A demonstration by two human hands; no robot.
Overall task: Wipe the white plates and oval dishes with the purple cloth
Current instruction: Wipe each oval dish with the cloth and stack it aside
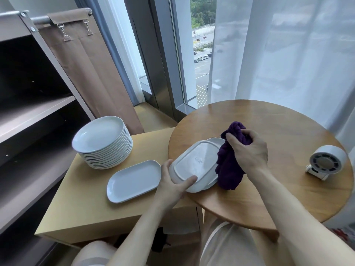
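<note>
Round wooden table (259,116) is sitting by a window with a sheer white curtain (278,54). Light-wood rectangular side table (86,208) is tucking under its left edge.

Left hand (172,186) is gripping the near-left end of an inverted white oval dish (194,164), thumb pressing on the upturned base and fingers round the rim. Dish is facing underside up, with foot ring and a faint stamp showing, and is tilting slightly toward the camera. Its long axis is running near-left to far-right, over the round table's left edge. Looks like a second white dish (216,141) is lying under it, but only its far rim is showing, so can't confirm.

Right hand (247,152) is clenching a bunched purple cloth (228,169), fingers curling tight round the top. Cloth is hanging down and touching the held dish's right end.

On the side table, a face-up white oval dish (134,181) is lying just left of the left hand, long axis roughly parallel to the held one. Behind it, a stack of white round plates (103,144) is nesting, all facing up.

Small white fan (326,162) is standing on the right of the round table, well apart from the dishes. Dark shelving unit (28,112) is standing far left.
</note>
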